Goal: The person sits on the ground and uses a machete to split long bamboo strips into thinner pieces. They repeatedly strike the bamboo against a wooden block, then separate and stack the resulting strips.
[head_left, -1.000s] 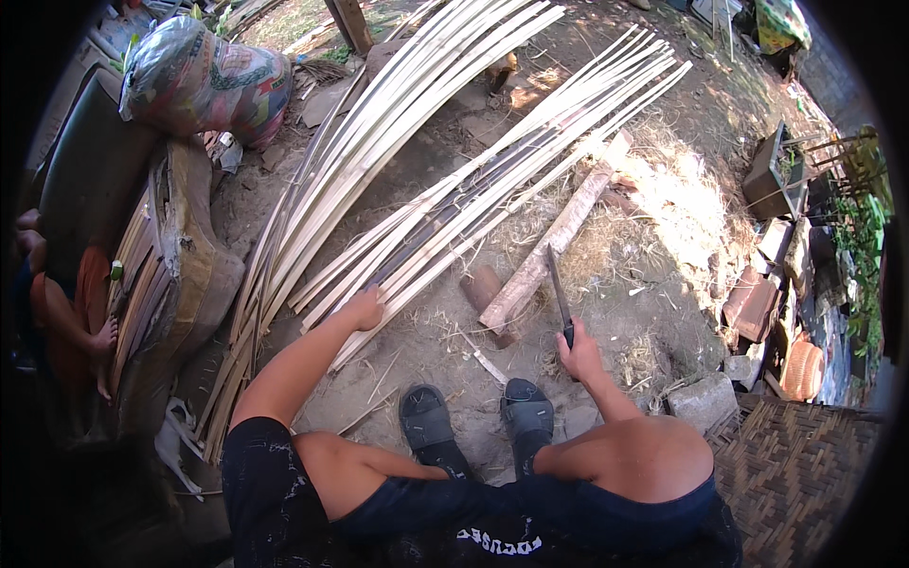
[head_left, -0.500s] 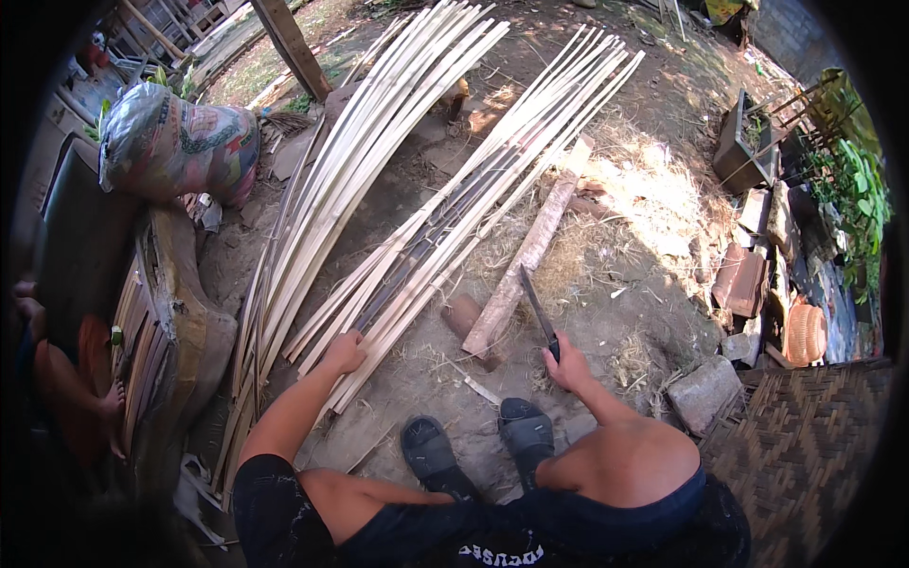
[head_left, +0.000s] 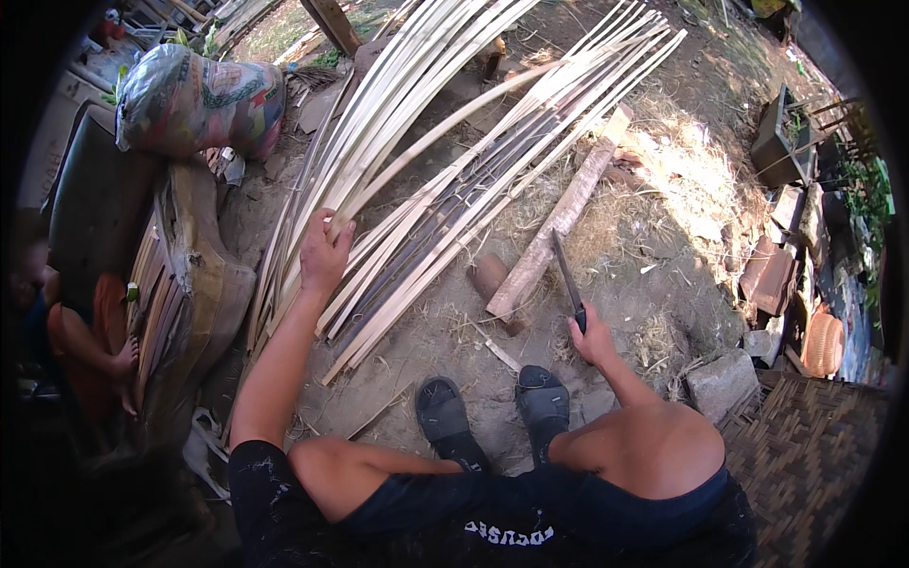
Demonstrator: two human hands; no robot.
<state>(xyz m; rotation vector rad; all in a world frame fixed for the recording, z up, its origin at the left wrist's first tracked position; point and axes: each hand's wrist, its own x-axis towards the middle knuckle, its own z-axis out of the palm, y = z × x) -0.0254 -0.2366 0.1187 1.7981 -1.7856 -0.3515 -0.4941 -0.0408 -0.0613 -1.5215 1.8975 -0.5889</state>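
My left hand [head_left: 324,257] is closed on a long pale bamboo strip [head_left: 454,115], near the lower part of the left pile. That strip arches up and right, across the gap to the far end of the second pile. Around my fingers lies the left pile of pale strips [head_left: 379,118]. Beside it, the second pile [head_left: 492,185] mixes pale and dark strips. In my right hand [head_left: 594,338] is the handle of a knife [head_left: 567,272], its dark blade pointing up and away, close to a rough wooden plank [head_left: 559,218].
A short log [head_left: 490,275] lies under the plank's near end. Left stand a stuffed sack [head_left: 199,102] and a carved wooden trunk [head_left: 213,275]; another person's bare leg [head_left: 90,341] shows beyond. Right are a stone block [head_left: 721,383], bricks [head_left: 767,275] and a woven mat [head_left: 805,464].
My left hand has moved up from the second pile's near ends to the left pile and lifted one strip into an arch. The knife stays in my right hand. The view has shifted slightly.
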